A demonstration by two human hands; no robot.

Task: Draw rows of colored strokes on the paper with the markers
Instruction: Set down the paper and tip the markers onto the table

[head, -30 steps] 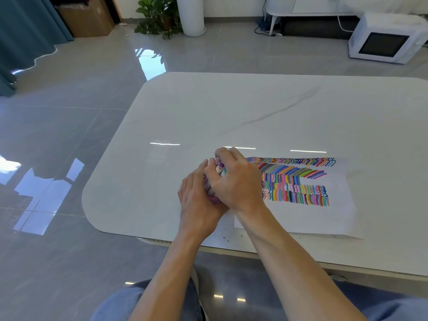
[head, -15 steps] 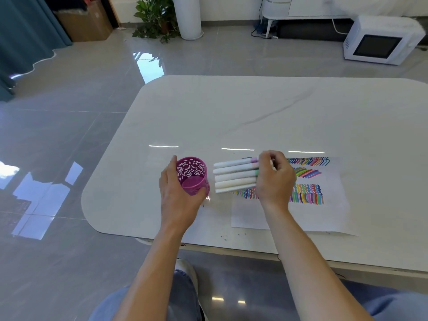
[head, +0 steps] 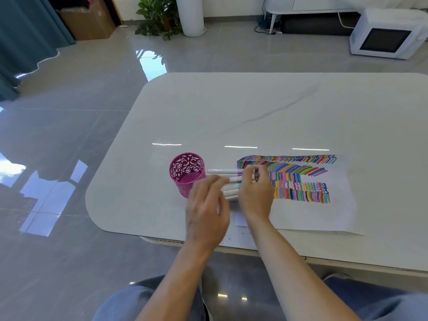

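Observation:
A white sheet of paper (head: pixel 308 214) lies on the white table (head: pixel 254 112), with several rows of colored strokes across its upper part. My right hand (head: pixel 256 193) grips a bundle of several white markers (head: pixel 225 171) that point left over the paper's left edge. A purple perforated pen cup (head: pixel 185 173) stands upright and empty just left of the markers. My left hand (head: pixel 206 212) hovers in front of the cup with relaxed fingers, its fingertips reaching toward the marker barrels. Whether they touch the markers is unclear because of blur.
The table's front edge (head: pixel 278 251) runs close to my knees. On the glossy grey floor beyond the table stand a white microwave (head: pixel 386 35), a potted plant (head: pixel 155 17), a white cylinder (head: pixel 191 15) and a cardboard box (head: pixel 88 19).
My left hand has let go of the purple cup, which now stands on the table, and moved right toward the markers. My right hand still holds the bundle, lifted out of the cup earlier.

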